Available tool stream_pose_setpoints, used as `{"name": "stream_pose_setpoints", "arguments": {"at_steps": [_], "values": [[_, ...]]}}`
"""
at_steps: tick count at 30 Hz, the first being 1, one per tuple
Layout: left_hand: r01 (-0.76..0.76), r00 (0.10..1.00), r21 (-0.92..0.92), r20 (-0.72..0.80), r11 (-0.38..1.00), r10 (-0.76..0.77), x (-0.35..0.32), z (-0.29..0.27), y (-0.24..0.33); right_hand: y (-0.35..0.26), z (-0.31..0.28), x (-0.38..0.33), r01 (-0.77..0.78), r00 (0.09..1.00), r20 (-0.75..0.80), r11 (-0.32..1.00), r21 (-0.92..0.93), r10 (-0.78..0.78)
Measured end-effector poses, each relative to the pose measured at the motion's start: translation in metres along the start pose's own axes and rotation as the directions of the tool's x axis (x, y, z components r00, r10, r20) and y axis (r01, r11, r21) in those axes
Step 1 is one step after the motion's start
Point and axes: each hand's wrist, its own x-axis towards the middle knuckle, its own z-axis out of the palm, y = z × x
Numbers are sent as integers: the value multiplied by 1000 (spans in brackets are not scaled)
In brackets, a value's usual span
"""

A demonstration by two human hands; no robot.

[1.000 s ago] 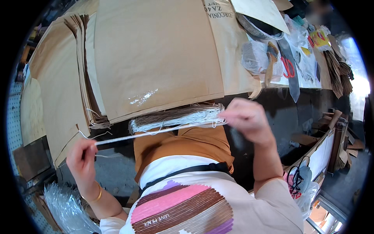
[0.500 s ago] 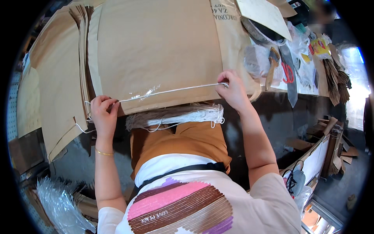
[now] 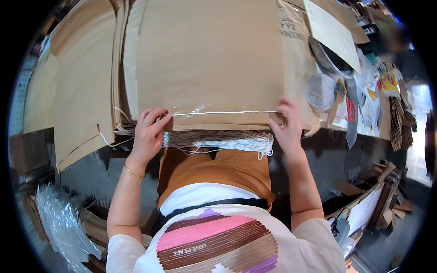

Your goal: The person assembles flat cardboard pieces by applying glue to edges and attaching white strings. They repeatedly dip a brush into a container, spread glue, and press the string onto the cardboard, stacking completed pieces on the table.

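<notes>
The left hand [image 3: 149, 133] and right hand [image 3: 289, 128] pinch a white cord [image 3: 223, 112], apparently to hold it straight across brown paper [image 3: 209, 68] between them.

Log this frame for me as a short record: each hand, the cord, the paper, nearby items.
Left hand: pinching one end of the white cord
Right hand: at the cord's other end; fingers blurred, exact grip unclear
Cord: nearly straight across the brown paper, close to its near edge
Cord bundle: white strands between the paper's near edge and the person's lap
Left side: more brown paper sheets
Right side: red-handled scissors, wooden-handled brush
</notes>
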Motion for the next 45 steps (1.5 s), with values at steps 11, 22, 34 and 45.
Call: {"name": "stream_pose_setpoints", "arguments": {"at_steps": [11,22,34,45], "values": [[459,888,-134,112,878,-447,27,-10,-19,-6,17,31,-252,906,305,953,-168,294],[-48,997,167,-48,985,57,36,29,49,-37,84,-10,396,894,348,863,-315,-283],[348,922,332,50,877,-384,2,19,11,-9,16,-5,-149,981,1,763,-629,192],[476,876,-98,-41,874,-481,-10,3,1,20,-23,1,-101,979,103,865,-492,174]]}}
